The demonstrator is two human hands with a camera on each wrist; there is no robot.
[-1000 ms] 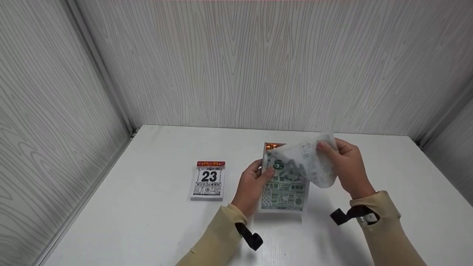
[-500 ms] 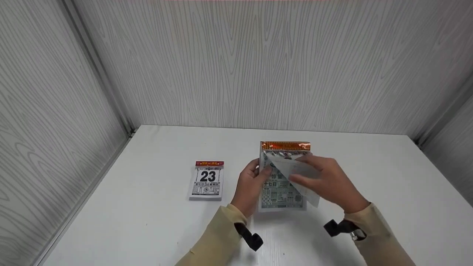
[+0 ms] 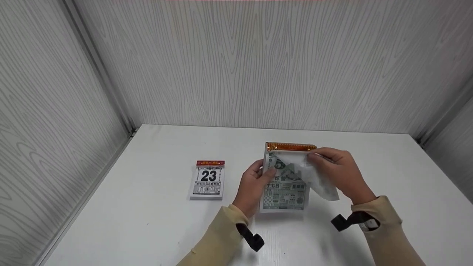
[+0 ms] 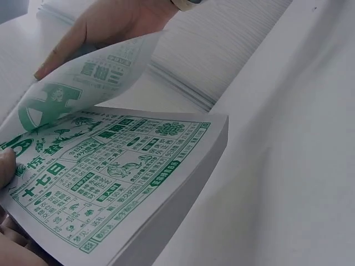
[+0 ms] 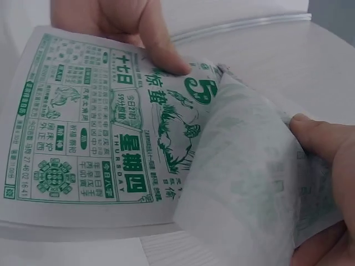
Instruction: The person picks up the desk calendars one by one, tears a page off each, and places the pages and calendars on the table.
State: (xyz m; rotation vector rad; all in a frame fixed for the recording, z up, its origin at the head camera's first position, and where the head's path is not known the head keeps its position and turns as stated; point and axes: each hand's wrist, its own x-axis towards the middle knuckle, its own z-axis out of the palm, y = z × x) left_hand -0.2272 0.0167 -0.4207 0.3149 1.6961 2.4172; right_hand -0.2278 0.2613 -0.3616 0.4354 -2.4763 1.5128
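My left hand (image 3: 252, 186) grips a thick tear-off calendar (image 3: 283, 197) by its left edge, thumb on the front. The calendar has green print and a shiny orange header (image 3: 292, 147), and is held up off the table. Near the header's right end my right hand (image 3: 343, 171) pinches the top page (image 3: 326, 186). That thin page is folded diagonally, its lower corner hanging to the right. Under it a page with a green 5 (image 5: 199, 90) shows. The right wrist view has the page (image 5: 238, 172) curled up; its join at the top left is partly hidden.
A smaller tear-off calendar (image 3: 207, 181) with a red header and a black 23 lies on the white table (image 3: 147, 207), left of my hands. A wood-grain panel (image 3: 236, 74) stands behind the table, and side panels flank it.
The right hand swung the page left and down, fingers spread over it, then came back right. It now pinches the page close under the header. The left hand stays nearly still.
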